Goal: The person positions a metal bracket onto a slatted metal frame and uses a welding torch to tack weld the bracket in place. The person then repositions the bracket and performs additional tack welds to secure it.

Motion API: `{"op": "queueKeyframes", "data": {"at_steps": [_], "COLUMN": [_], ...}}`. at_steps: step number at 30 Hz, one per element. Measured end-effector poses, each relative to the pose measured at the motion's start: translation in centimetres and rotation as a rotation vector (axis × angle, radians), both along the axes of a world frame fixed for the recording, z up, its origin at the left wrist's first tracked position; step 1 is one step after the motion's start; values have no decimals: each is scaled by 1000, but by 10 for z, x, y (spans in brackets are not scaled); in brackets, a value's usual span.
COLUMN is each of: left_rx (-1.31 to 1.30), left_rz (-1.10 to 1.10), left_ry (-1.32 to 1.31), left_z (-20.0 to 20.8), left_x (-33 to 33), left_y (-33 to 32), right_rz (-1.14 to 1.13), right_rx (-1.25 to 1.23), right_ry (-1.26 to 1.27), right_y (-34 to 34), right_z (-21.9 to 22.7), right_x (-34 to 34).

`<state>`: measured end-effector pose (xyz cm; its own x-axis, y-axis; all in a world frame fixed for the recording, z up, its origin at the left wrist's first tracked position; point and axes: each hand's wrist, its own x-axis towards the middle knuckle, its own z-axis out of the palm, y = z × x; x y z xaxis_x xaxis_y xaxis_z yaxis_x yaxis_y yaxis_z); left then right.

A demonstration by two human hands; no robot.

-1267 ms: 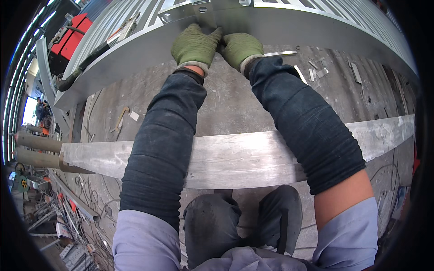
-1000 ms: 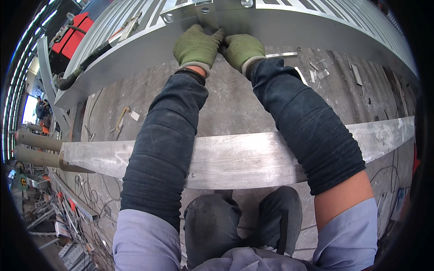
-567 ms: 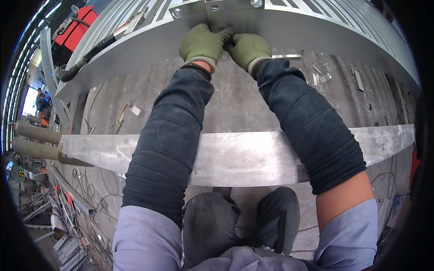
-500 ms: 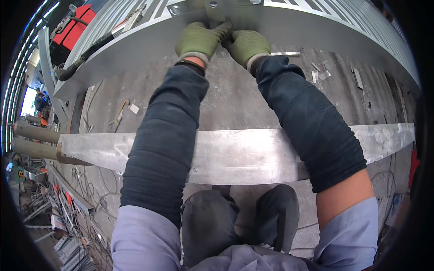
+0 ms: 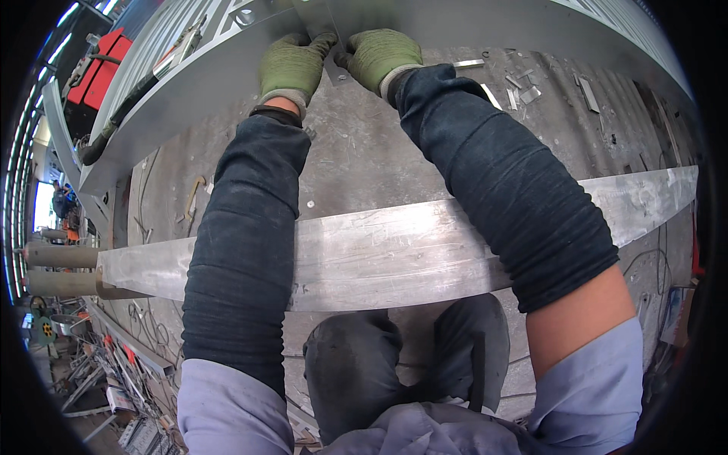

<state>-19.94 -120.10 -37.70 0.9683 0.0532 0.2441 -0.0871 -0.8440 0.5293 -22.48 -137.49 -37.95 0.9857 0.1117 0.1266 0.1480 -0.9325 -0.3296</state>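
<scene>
Both my hands wear green gloves and meet at the inner face of a long grey metal panel (image 5: 485,26) at the far side. Between them runs a narrow metal strip (image 5: 335,73), its near end sticking out below the panel. My left hand (image 5: 292,67) has its fingers closed at the strip's left side, index finger stretched along it. From the right, my right hand (image 5: 384,57) closes on the same strip with curled fingers. The fingertips are partly hidden behind the gloves and the strip.
A broad bare metal plank (image 5: 379,254) lies across in front of my knees, its left end by two brown cylinders (image 5: 64,269). Metal offcuts (image 5: 523,91) lie on the floor. A red machine (image 5: 98,68) stands far left, above scrap and cables (image 5: 121,371).
My view has turned slightly, and my hands now appear further left and a little higher in the picture. The strip's near end now shows between the hands, below the panel.
</scene>
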Motion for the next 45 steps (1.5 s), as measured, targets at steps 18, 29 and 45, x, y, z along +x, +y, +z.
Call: {"op": "queueKeyframes", "data": {"at_steps": [18,29,45], "left_rx": [-133,-134,-185], "left_rz": [-68,-51,-84], "left_ry": [-91,-14,-14], "left_z": [-10,-5,-6], "left_x": [8,0,5], "left_y": [-3,-5,-18], "right_rz": [51,117,-21], "right_rx": [-42,-431,-80], "right_ry": [-41,246,-1105], "right_y": [-7,-36,-75], "right_z": [-9,13,79], "right_x": [13,24,29]}}
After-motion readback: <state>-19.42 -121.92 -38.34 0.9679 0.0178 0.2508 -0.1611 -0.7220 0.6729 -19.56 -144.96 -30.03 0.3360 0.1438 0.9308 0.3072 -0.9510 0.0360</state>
